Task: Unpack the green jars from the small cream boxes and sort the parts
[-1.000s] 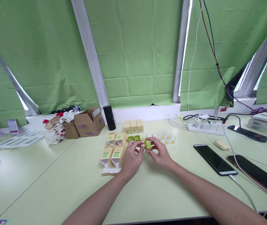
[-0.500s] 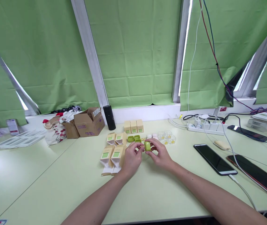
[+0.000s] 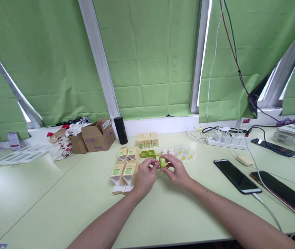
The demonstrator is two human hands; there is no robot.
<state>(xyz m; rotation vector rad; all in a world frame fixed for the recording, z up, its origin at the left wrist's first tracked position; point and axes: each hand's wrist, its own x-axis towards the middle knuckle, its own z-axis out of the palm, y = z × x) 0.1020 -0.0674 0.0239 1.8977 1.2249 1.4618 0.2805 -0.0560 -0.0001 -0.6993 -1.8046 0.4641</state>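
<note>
My right hand [image 3: 176, 170] grips a small glossy green case [image 3: 162, 163] between thumb and fingers, above the table. At the case's left side my left hand [image 3: 146, 173] is closed in a pinch on a small gold-coloured piece, too tiny to make out fully. Behind the hands sit more green cases [image 3: 144, 154], partly hidden by my left hand. Small gold-coloured parts [image 3: 158, 154] lie beside them. Further right are pale pink pieces [image 3: 171, 151] and clear round containers [image 3: 186, 152] with yellow bits inside.
Open-flapped cartons [image 3: 128, 171] stand left of my hands, with closed small boxes [image 3: 148, 140] behind. A black bottle [image 3: 121, 130] and a cardboard box [image 3: 98, 136] are at the back. To the right lie a charging phone [image 3: 237, 175], another phone [image 3: 284, 192] and a power strip [image 3: 227, 141].
Both hands stay in almost the same place around the green case. The case has shifted only very slightly.
</note>
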